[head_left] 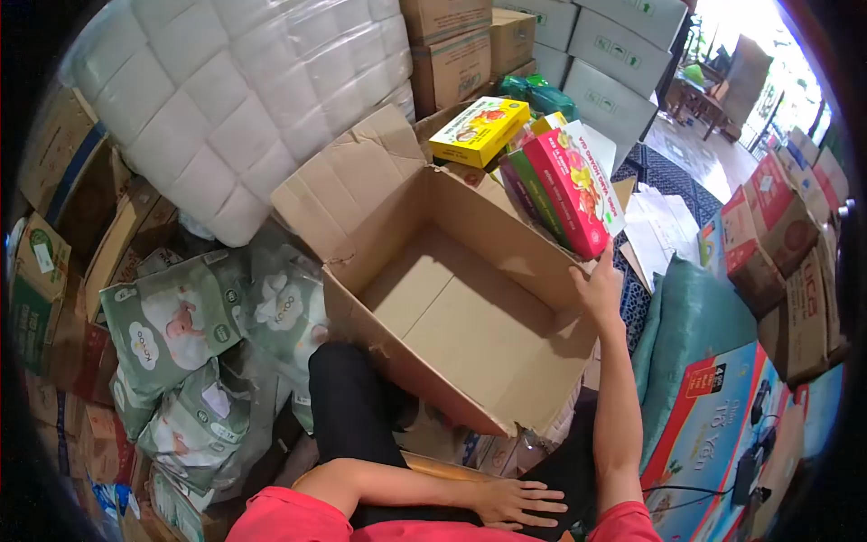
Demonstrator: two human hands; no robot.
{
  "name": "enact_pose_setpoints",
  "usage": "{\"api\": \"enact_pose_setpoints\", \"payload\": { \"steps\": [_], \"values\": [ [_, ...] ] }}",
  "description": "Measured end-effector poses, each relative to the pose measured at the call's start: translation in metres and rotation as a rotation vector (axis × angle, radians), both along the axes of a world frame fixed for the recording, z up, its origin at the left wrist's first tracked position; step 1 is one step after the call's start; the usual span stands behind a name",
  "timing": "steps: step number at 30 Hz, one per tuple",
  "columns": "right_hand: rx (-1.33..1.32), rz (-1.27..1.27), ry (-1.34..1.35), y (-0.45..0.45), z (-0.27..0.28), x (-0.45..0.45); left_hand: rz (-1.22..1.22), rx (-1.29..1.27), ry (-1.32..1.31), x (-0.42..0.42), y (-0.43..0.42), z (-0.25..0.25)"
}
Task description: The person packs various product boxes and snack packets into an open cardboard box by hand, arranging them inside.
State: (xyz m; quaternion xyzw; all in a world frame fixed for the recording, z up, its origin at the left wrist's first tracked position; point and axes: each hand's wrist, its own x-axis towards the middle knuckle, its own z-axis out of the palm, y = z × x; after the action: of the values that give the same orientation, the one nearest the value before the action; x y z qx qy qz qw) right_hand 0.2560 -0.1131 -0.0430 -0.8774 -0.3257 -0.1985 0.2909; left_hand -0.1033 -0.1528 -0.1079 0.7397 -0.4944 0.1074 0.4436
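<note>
My right hand (pixel 600 287) is at the right corner of an open cardboard carton (pixel 361 167), thumb and index finger apart. Its index fingertip meets the lower end of a pink-red box (pixel 571 194) printed with fruit; I cannot tell if it presses on it. The other fingers are partly hidden. That box leans with green and purple boxes (pixel 533 185) behind the carton's far wall, beside a yellow box (pixel 479 131). Nothing lies on the carton's bare floor (pixel 470 334). My left hand (pixel 519 504) rests flat on my leg, fingers spread, holding nothing.
Green-grey diaper packs (pixel 172 316) lie at the left, below a large plastic-wrapped white bundle (pixel 244 90). Stacked cartons (pixel 614 45) stand at the back. On the right are a teal cushion (pixel 695 316), a blue-and-red box (pixel 704 406) with a black cable, and more cartons (pixel 768 217).
</note>
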Motion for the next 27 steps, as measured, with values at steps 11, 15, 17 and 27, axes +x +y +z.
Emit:
{"api": "enact_pose_setpoints", "payload": {
  "steps": [11,15,17,27],
  "values": [
    [-0.19,-0.012,0.406,0.0,0.005,0.011,0.136,-0.119,-0.126,0.014,0.008,0.008],
    [-0.248,-0.033,0.313,-0.013,0.005,0.02,0.14,-0.115,-0.129,0.015,0.007,0.008],
    [-0.231,-0.087,0.35,-0.022,0.027,0.015,0.145,-0.118,-0.137,0.016,0.006,0.005],
    [0.25,1.15,0.317,-0.079,0.245,-0.159,0.029,-0.167,-0.072,0.01,0.004,-0.023]
  ]
}}
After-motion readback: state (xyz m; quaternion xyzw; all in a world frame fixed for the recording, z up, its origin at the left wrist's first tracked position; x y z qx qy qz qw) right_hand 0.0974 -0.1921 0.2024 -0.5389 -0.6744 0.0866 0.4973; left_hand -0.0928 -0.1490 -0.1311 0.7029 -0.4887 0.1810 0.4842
